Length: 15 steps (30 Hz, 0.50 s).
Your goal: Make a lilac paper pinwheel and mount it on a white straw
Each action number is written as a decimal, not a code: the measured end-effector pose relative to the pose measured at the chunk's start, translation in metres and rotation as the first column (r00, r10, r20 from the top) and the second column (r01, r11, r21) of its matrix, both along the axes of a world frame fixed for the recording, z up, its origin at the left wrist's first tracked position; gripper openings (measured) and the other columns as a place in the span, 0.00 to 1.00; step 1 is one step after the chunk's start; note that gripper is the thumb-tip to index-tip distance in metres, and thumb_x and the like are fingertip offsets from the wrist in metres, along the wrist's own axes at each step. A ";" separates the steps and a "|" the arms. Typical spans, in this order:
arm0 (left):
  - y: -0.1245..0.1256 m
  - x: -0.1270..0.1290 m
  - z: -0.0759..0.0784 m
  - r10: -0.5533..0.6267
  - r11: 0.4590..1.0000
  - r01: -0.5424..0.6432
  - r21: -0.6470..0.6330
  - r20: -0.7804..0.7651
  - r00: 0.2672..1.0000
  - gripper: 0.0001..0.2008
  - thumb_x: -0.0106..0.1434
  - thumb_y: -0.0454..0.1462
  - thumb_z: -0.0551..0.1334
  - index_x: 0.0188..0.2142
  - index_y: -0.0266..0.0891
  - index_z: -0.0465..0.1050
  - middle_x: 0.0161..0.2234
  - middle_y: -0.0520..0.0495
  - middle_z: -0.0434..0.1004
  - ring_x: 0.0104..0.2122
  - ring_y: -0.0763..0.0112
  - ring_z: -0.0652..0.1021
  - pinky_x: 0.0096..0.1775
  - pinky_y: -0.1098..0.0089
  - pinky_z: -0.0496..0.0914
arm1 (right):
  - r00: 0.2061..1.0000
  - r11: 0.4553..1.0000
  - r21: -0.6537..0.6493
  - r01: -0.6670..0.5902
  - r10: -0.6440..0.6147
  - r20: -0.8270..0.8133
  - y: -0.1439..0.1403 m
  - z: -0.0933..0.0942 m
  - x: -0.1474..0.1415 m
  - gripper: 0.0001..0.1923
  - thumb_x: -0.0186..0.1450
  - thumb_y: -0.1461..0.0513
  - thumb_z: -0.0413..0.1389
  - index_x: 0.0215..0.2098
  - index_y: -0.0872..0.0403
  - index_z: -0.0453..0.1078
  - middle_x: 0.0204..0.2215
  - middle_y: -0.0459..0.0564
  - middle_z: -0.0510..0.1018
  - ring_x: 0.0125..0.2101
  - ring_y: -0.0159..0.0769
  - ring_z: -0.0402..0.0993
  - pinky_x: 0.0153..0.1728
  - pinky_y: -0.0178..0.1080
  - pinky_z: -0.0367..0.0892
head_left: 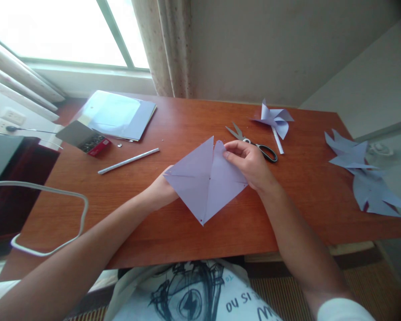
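The lavender paper square [205, 180], slit along its diagonals, lies at the wooden table's [173, 232] near edge. The right hand [250, 162] pinches its top flap while the left hand [160, 191], partly hidden beneath, steadies the left corner. Judging by the finished pinwheel [274, 119] beyond the scissors [254, 143], this looks like flap-folding, which calls for curling that tip to the centre.

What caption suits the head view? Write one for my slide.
Both hands, left hand and right hand, fold a cut lilac paper square beside scissors.

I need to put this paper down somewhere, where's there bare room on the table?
Bare wood lies along the near edge of the table, left of the left hand below the white stick, and between the scissors and the cut paper pieces. It is crowded at the back left, around the paper stack and pin box.
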<state>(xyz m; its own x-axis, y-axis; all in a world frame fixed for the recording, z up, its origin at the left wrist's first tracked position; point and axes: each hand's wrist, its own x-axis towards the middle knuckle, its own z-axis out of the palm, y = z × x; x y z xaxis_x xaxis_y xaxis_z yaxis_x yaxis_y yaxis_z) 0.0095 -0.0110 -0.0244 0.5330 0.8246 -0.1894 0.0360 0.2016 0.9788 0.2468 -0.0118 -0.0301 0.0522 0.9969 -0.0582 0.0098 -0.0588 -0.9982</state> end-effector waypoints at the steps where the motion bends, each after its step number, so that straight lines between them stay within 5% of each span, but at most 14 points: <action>1: 0.000 -0.001 -0.003 -0.012 1.000 0.012 -0.008 0.008 1.000 0.13 0.56 0.38 0.70 0.41 0.40 0.83 0.43 0.46 0.86 0.47 0.55 0.82 0.51 0.63 0.75 | 1.000 1.000 0.003 -0.003 0.003 0.016 0.000 -0.001 0.000 0.07 0.58 0.59 0.66 0.35 0.49 0.77 0.35 0.45 0.83 0.37 0.37 0.79 0.41 0.41 0.73; 7: -0.001 -0.004 -0.007 0.003 0.974 0.022 -0.225 0.107 0.994 0.14 0.58 0.43 0.70 0.44 0.46 0.83 0.42 0.53 0.86 0.50 0.48 0.80 0.52 0.57 0.74 | 0.998 1.000 0.013 -0.024 0.023 0.060 -0.002 -0.002 0.000 0.07 0.60 0.58 0.66 0.36 0.49 0.77 0.36 0.46 0.83 0.38 0.39 0.79 0.43 0.42 0.74; 15: 0.004 -0.004 0.007 0.083 0.860 0.061 -0.506 0.258 0.963 0.19 0.52 0.55 0.70 0.39 0.51 0.84 0.37 0.54 0.87 0.53 0.42 0.78 0.53 0.54 0.73 | 0.998 1.000 0.002 0.002 -0.003 0.068 -0.001 0.001 0.000 0.08 0.59 0.57 0.66 0.36 0.49 0.76 0.36 0.46 0.83 0.38 0.40 0.79 0.43 0.43 0.75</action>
<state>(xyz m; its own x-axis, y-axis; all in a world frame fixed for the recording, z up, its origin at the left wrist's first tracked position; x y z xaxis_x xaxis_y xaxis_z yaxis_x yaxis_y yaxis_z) 0.0060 -0.0075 -0.0173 0.6135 0.6584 -0.4359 -0.2112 0.6688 0.7128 0.2469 -0.0131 -0.0294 0.0585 0.9969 -0.0521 0.0771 -0.0566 -0.9954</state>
